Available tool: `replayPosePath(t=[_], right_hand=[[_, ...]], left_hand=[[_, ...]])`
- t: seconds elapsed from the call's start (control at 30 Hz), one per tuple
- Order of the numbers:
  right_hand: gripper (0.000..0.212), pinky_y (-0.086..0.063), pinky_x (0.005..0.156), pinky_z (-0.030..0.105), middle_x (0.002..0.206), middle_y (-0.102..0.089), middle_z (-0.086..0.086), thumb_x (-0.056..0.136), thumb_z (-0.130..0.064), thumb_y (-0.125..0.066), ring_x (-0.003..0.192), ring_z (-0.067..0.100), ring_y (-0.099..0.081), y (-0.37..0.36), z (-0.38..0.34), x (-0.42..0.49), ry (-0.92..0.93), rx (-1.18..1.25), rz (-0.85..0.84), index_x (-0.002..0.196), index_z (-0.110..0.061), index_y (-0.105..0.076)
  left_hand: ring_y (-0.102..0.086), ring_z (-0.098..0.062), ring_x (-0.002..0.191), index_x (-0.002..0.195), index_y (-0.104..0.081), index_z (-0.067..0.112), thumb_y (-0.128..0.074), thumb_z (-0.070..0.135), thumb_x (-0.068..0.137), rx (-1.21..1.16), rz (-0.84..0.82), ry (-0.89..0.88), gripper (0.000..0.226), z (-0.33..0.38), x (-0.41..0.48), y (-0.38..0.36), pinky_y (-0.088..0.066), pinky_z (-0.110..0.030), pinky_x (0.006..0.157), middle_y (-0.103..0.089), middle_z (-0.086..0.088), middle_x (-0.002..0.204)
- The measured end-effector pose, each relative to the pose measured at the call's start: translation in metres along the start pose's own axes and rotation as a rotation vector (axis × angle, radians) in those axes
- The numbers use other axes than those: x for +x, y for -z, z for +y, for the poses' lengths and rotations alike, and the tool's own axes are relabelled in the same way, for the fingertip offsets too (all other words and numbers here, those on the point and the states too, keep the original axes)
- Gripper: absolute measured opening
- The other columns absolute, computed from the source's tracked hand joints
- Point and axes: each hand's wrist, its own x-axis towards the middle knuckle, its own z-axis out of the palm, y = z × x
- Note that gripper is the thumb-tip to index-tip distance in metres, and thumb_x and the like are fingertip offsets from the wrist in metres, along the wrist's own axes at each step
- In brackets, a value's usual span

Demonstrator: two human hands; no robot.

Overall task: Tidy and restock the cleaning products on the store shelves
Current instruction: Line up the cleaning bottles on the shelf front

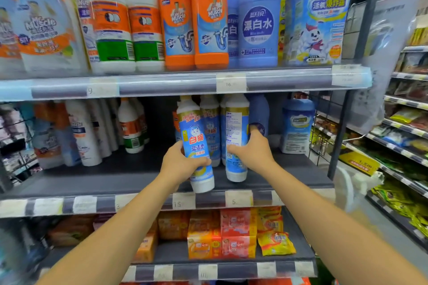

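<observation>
— Bottles? Where are they?
— Left hand [179, 164] grips a tilted blue bottle [196, 146] above the middle shelf [115, 183]. Right hand [251, 148] wraps the turned-around bottle [236, 136] just beside it, maybe standing on that shelf.

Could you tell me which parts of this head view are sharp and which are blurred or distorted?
Head view: the centre is sharp, with the left hand and its blue-label bottle crisp; the far-left bottles smear with blur; the wide-angle lens bows the shelf edge.
</observation>
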Motion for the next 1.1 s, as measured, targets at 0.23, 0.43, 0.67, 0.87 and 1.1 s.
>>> replayPosePath(t=[0.23,0.43,0.67,0.87,1.1], right_hand=[[0.061,-0.047,0.067,0.02,0.094,-0.057,-0.014,0.066,-0.028,-0.084,0.086,0.01,-0.058,-0.012,0.01,0.004,0.023,-0.071,0.05,0.114,-0.021,-0.048],[0.064,-0.048,0.068,0.019,0.108,-0.066,0.0,0.069,-0.028,-0.085,0.093,0.015,-0.063,-0.023,0.012,0.005,0.036,-0.058,0.103,0.12,-0.014,-0.048],[0.053,-0.055,0.07,0.033,0.105,-0.068,0.0,0.072,-0.036,-0.078,0.092,0.021,-0.066,-0.03,0.012,0.002,0.063,-0.144,0.097,0.11,-0.026,-0.041],[0.066,-0.055,0.082,0.039,0.116,-0.064,-0.001,0.073,-0.035,-0.081,0.102,0.02,-0.064,-0.027,0.016,-0.008,0.004,-0.108,0.048,0.125,-0.019,-0.044],[0.057,-0.046,0.078,0.034,0.121,-0.056,-0.001,0.088,-0.061,-0.043,0.105,0.018,-0.055,-0.002,0.053,-0.045,0.036,-0.611,-0.107,0.128,-0.021,-0.05]], left_hand=[[-0.072,-0.016,0.088,0.1,-0.058,0.028,-0.093,0.022,0.059,-0.049,0.032,0.007,0.055,-0.005,0.014,-0.002,-0.062,-0.037,0.072,-0.071,0.002,0.1],[-0.072,-0.013,0.085,0.095,-0.057,0.033,-0.094,0.018,0.058,-0.056,0.051,-0.013,0.055,-0.008,0.024,-0.005,-0.06,-0.031,0.068,-0.072,0.003,0.097],[-0.071,-0.013,0.086,0.096,-0.056,0.033,-0.094,0.017,0.057,-0.019,0.077,-0.049,0.056,-0.014,0.029,-0.007,-0.061,-0.032,0.072,-0.072,0.004,0.096],[-0.07,-0.011,0.087,0.105,-0.056,0.029,-0.094,0.016,0.058,-0.007,0.096,-0.073,0.061,-0.016,0.031,-0.012,-0.059,-0.026,0.069,-0.07,0.005,0.097],[-0.069,-0.01,0.087,0.096,-0.052,0.036,-0.094,0.015,0.058,0.051,0.105,-0.113,0.06,-0.02,0.034,-0.027,-0.059,-0.03,0.073,-0.07,0.005,0.097]])
